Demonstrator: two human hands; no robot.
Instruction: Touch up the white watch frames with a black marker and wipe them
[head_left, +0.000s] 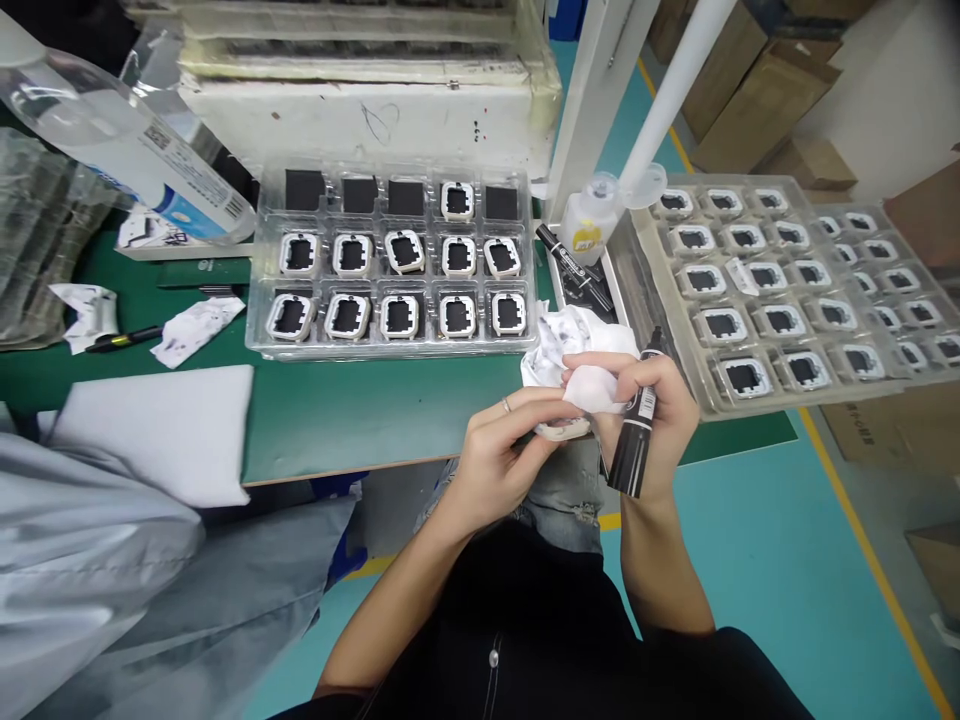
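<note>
My left hand [501,452] pinches a small white frame part [564,431] at the table's front edge. My right hand [651,410] grips a black marker [636,440] that points down, and its fingers also press a white cloth [592,385] against that part. More crumpled white cloth [564,338] lies on the table just behind my hands. A clear tray [259,280] ahead holds rows of white frames with black centres. A second clear tray [679,300] of similar parts sits to the right.
A small plastic bottle [589,222] and another black marker [574,268] stand between the trays. A white foam pad [161,425] lies at the front left, near crumpled paper [196,325]. A large clear bottle [120,140] lies at the far left. Cardboard boxes [757,85] are stacked beyond.
</note>
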